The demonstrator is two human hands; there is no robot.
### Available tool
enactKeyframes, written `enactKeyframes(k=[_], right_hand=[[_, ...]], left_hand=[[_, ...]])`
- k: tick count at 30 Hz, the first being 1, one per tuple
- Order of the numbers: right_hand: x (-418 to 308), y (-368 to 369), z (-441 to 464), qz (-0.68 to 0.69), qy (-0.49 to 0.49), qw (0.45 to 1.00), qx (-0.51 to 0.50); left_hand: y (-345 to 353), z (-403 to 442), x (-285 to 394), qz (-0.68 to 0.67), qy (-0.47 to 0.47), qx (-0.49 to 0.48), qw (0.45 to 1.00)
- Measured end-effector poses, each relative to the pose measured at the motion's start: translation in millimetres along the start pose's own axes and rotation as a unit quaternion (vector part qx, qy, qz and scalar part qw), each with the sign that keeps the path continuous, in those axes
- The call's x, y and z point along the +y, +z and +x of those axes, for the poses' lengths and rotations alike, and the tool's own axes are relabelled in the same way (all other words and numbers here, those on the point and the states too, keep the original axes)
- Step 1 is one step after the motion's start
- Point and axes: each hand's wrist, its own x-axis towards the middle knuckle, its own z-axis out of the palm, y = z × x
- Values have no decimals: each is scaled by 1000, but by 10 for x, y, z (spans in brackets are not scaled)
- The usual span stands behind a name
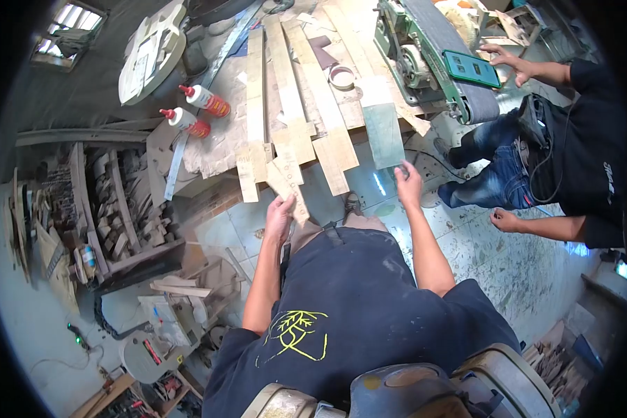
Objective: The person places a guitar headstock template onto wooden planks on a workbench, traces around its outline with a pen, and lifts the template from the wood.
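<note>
My left hand (279, 217) is closed on a thin wooden template (285, 182) with a row of small holes or marks along it. My right hand (408, 182) is raised just below the green-grey end piece (383, 134) of a long board, its fingers apart and touching or nearly touching the piece's lower corner. Long pale wooden strips (256, 90) lie side by side on the workbench (219, 143), their near ends jutting past its edge.
Two glue bottles (207, 102) with red caps lie at the bench's left. A tape roll (341, 77) rests between strips. Beside a belt sander (432, 49), a co-worker's hand (512, 64) is near a green-framed phone (471, 68). Scrap wood (129, 209) fills a rack.
</note>
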Motion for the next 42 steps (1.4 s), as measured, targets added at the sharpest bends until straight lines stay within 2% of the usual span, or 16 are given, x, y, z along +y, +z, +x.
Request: enactKeyframes(k=[5, 8, 10, 12, 16, 18, 20, 22, 24, 26, 30, 33, 35, 38, 41, 42], right_hand=[[-1055, 76, -468, 113, -67, 978, -161], [-1440, 450, -614, 156, -111, 962, -195], [-1716, 694, -709, 158, -61, 959, -229], [-1852, 886, -710, 126, -76, 964, -220], [-1691, 1248, -476, 113, -97, 983, -104], [-1770, 1105, -354, 78, -73, 994, -19], [-1482, 1083, -97, 121, -107, 986, 42], [-999, 1072, 355, 128, -48, 989, 56], [-1184, 886, 506, 80, -36, 993, 85], [-1275, 785, 730, -77, -80, 986, 122], [-1342, 801, 1246, -103, -87, 985, 107], [-893, 1014, 1755, -209, -83, 968, 107], [-1012, 1034, 1801, -247, -38, 963, 100], [-1039, 1059, 1747, -293, -34, 948, 116], [-1059, 1024, 1694, -295, -64, 945, 129], [-1062, 1009, 1677, -284, -75, 946, 140]], left_hand=[[368, 312, 63, 121, -52, -87, 987], [445, 377, 121, 169, -38, -154, 973], [401, 349, 192, 207, -28, -176, 962], [189, 380, 203, 207, -45, -189, 959], [-348, 241, 544, 284, -23, -138, 949], [-755, 216, 711, 259, -42, -114, 958], [-1218, 190, 752, 230, -45, -68, 970], [-1793, 281, 636, 229, -39, -25, 972], [-2052, 180, 743, 182, -56, 28, 981], [-2143, 115, 906, 157, -53, 97, 981], [-2189, 145, 1188, 115, 5, 184, 976], [-2121, 335, 1705, 131, 110, 231, 958], [-2059, 448, 2308, 212, 178, 256, 926], [-1826, 783, 3281, 260, 312, 350, 844], [-1565, 1131, 4180, 284, 287, 346, 847], [-1624, 1360, 4388, 330, 300, 354, 822]])
